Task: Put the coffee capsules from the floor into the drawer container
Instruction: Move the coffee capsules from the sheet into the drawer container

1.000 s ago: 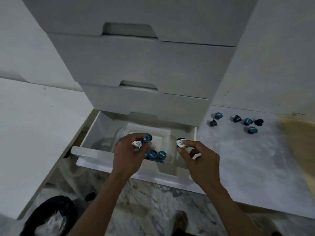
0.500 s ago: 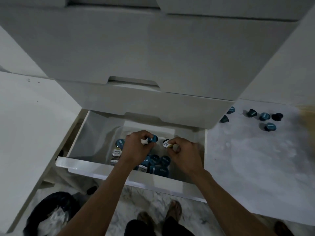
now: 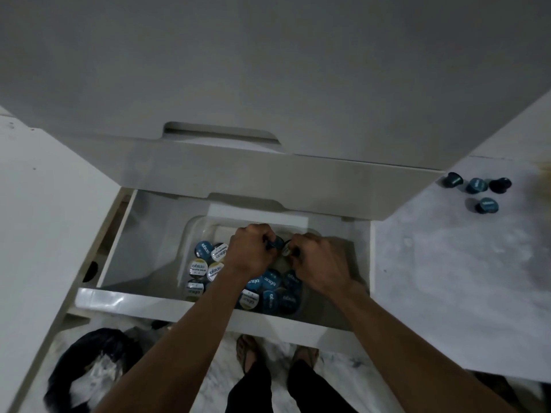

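Note:
The bottom drawer [image 3: 125,302] stands pulled out. Inside it sits a clear plastic container [image 3: 192,228] holding several blue and white-lidded coffee capsules [image 3: 199,268]. My left hand [image 3: 250,251] hovers over the container's middle and grips a blue capsule [image 3: 275,242]. My right hand [image 3: 320,263] is close beside it, pinching a dark capsule [image 3: 287,248] with a pale lid. Several blue capsules [image 3: 477,185] lie on the white surface at the far right.
Closed white drawer fronts [image 3: 268,84] loom above the open drawer. A white panel [image 3: 38,234] stands to the left. A black bag [image 3: 89,371] lies on the marbled floor at the lower left. My sandalled feet [image 3: 247,353] stand just below the drawer front.
Both hands have gone from the drawer's front edge deeper over the container and drawn together. The camera has tilted down and closer, so fewer floor capsules show at the right.

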Demonstrator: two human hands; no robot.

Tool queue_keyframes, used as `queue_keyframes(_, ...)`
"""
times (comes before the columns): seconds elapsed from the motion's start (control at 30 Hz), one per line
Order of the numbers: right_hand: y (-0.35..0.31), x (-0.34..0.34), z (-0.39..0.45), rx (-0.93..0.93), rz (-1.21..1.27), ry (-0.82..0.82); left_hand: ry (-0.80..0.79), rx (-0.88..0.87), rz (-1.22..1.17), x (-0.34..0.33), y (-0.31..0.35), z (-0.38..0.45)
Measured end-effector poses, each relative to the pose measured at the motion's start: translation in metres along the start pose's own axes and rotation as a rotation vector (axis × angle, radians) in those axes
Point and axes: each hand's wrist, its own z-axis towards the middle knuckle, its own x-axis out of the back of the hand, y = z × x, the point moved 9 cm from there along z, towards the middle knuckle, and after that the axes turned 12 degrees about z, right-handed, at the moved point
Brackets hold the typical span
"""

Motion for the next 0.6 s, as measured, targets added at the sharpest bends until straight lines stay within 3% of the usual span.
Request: queue_keyframes(0.6,-0.0036,0.0039,-0.0047,0.004,-0.017,0.031,-0.055,0.027,0.027,-0.0034,-0.0084,-0.0042)
